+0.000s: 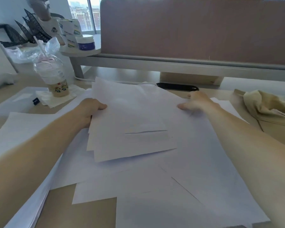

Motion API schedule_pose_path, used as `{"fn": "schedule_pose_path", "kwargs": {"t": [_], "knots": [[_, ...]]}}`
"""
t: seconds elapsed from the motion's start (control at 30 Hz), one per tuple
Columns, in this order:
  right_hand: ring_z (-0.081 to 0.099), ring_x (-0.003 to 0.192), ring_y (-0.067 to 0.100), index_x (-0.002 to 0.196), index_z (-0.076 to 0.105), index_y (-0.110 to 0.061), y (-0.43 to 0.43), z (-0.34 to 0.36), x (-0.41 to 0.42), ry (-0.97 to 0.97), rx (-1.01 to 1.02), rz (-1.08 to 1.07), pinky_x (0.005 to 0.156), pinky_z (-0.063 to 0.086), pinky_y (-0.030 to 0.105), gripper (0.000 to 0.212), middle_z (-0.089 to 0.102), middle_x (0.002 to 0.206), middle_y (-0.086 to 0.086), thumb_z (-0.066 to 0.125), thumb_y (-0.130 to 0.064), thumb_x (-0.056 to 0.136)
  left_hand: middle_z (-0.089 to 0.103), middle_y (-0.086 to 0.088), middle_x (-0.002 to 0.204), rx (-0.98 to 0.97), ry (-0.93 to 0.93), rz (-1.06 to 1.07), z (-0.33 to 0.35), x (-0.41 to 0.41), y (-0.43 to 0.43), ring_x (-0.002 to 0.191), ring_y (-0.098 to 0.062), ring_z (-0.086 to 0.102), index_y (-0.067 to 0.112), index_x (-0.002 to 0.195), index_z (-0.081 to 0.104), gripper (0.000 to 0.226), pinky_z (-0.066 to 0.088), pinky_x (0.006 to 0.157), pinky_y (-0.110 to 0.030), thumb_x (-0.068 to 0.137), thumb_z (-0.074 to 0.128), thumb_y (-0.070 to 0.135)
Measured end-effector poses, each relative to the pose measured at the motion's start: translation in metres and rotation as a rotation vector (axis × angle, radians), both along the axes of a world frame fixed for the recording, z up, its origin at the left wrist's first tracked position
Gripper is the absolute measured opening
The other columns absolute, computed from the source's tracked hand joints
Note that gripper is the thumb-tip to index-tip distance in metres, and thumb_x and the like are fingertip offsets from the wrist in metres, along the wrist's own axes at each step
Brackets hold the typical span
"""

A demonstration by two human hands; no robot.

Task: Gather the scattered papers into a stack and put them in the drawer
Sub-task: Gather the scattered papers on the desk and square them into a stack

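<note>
A cup [56, 74] stands far left on the desk [89, 211]. The left hand [89, 111] grips the left edge of a sheaf [130, 125], thumb on top and fingers hidden beneath. The sheaf is white, blank and unevenly squared, with its sheets fanned at the near corner. Under and around it, loose papers [196, 162] overlap at odd angles, reaching the near edge. The right hand [197, 101] rests on the paper at the sheaf's right side. It is blurred, so I cannot tell whether it pinches a sheet. A beige cloth [262, 106] lies far right.
</note>
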State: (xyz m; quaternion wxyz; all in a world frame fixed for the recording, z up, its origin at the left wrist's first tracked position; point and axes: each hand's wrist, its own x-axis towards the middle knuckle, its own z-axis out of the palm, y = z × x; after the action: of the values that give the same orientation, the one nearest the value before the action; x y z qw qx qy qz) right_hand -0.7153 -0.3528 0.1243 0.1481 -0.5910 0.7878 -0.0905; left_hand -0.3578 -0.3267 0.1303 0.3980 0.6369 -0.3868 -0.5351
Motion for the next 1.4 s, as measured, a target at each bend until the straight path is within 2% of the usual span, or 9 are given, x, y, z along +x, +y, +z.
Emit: {"fn": "schedule_pose_path", "kwargs": {"t": [0.13,0.3,0.43,0.67,0.8,0.87,1.07,1.27,1.4], "knots": [[0.064,0.075,0.028,0.105,0.068,-0.002,-0.008,0.015,0.009,-0.005,0.115,0.062,0.069,0.056,0.034,0.050,0.069,0.101,0.015,0.079,-0.041,0.077,0.062,-0.024,0.120,0.016,-0.023,0.029,-0.005,-0.016,-0.009,0.101,-0.043,0.064,-0.004,0.123,0.055,0.034,0.054,0.083,-0.055,0.089,0.057,-0.006],[0.060,0.067,0.022,0.096,0.067,-0.001,0.017,0.029,0.022,-0.285,0.268,0.070,0.054,0.050,0.026,0.014,0.066,0.088,0.012,0.070,-0.010,0.087,0.059,-0.025,0.112,-0.005,-0.056,0.016,-0.010,-0.030,-0.009,0.097,-0.043,0.062,-0.001,0.093,0.055,0.009,0.051,0.090,-0.058,0.089,0.054,-0.009],[0.063,0.051,0.013,0.088,0.066,-0.007,0.067,0.042,0.016,-0.541,0.412,0.067,0.044,0.048,0.020,0.003,0.069,0.066,0.005,0.065,-0.004,0.089,0.064,-0.017,0.093,-0.045,-0.169,-0.113,-0.004,-0.044,-0.011,0.076,-0.033,0.062,-0.001,0.113,0.058,0.022,0.053,0.064,-0.039,0.091,0.058,-0.002],[0.067,0.070,0.020,0.089,0.075,-0.005,0.160,0.036,-0.013,-0.557,0.532,0.020,0.063,0.058,0.029,0.024,0.074,0.082,0.009,0.074,-0.029,0.086,0.062,-0.019,0.114,-0.077,-0.380,-0.440,-0.003,-0.089,-0.006,0.099,-0.035,0.062,0.001,0.122,0.054,0.033,0.051,0.075,-0.035,0.090,0.062,0.005],[0.058,0.107,0.025,0.124,0.060,-0.011,0.190,0.041,-0.048,-0.527,0.199,-0.357,0.084,0.055,0.042,0.055,0.059,0.127,0.006,0.077,-0.040,0.081,0.056,-0.017,0.093,-0.172,-0.523,-0.571,0.007,-0.124,0.000,0.081,-0.030,0.054,0.003,0.088,0.056,0.003,0.044,0.068,-0.030,0.090,0.058,0.005],[0.051,0.119,0.030,0.138,0.048,-0.013,0.207,0.039,-0.062,-0.623,0.128,-0.519,0.085,0.052,0.045,0.069,0.047,0.142,0.008,0.079,-0.034,0.081,0.045,-0.014,0.079,-0.197,-0.585,-0.545,0.004,-0.134,0.002,0.070,-0.027,0.043,0.007,0.071,0.047,0.018,0.034,0.062,-0.030,0.087,0.052,0.000],[0.060,0.096,0.039,0.113,0.055,-0.010,0.231,0.029,-0.060,-1.075,0.043,-0.641,0.070,0.056,0.048,0.041,0.049,0.125,0.023,0.079,-0.008,0.080,0.041,-0.011,0.068,-0.182,-0.523,-0.554,0.000,-0.166,0.024,0.058,-0.024,0.039,0.009,0.065,0.041,0.024,0.030,0.051,-0.024,0.085,0.044,-0.003],[0.069,0.093,0.038,0.121,0.059,-0.004,0.223,0.018,-0.035,-1.079,-0.096,-0.623,0.080,0.058,0.054,0.059,0.068,0.112,0.020,0.085,0.002,0.068,0.067,-0.015,0.095,-0.102,-0.319,-0.694,0.005,-0.185,0.047,0.081,-0.028,0.063,0.003,0.092,0.063,0.008,0.055,0.069,-0.032,0.092,0.055,0.001],[0.068,0.088,0.036,0.099,0.062,0.005,0.216,0.012,-0.028,-0.929,-0.094,-0.593,0.085,0.056,0.049,0.030,0.068,0.096,0.020,0.078,0.004,0.074,0.070,-0.015,0.110,-0.078,-0.234,-0.734,0.003,-0.175,0.047,0.088,-0.027,0.066,0.001,0.111,0.066,0.020,0.056,0.079,-0.033,0.093,0.060,0.006]]}}
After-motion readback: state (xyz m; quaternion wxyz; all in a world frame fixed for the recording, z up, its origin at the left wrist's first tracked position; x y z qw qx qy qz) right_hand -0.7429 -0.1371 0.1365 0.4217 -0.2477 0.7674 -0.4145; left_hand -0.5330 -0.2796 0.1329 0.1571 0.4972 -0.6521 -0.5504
